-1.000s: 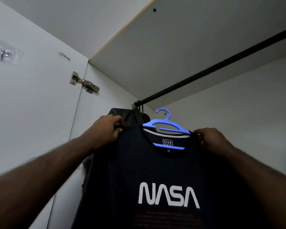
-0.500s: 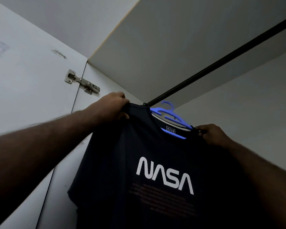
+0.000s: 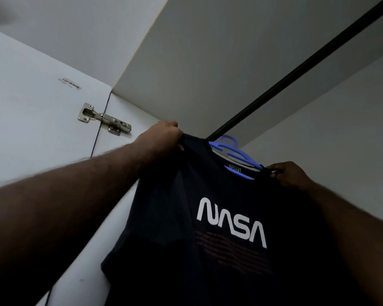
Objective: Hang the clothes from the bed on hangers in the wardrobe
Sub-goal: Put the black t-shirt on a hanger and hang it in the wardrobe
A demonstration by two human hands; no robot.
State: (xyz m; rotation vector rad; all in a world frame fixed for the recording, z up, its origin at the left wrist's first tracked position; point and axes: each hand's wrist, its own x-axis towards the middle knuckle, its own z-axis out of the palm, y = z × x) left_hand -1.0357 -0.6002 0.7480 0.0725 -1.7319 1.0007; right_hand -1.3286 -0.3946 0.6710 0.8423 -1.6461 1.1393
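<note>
My left hand (image 3: 164, 135) grips one shoulder of the shirt (image 3: 208, 217) — right hand (image 3: 290, 174) pinches the other. The blue hanger (image 3: 234, 154) sits just under the rail (image 3: 296, 69).

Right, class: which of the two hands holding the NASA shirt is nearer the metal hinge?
The left hand, gripping the shirt by the shoulder close to the hinge; the right hand grips the other shoulder, past the blue hanger.

one T-shirt (image 3: 175, 217), one hanger (image 3: 236, 153), two hands (image 3: 161, 136) (image 3: 290, 176)

view: head-worn | faces: steeply upward, wardrobe top panel (image 3: 208, 62) | near: close under rail (image 3: 296, 73)
</note>
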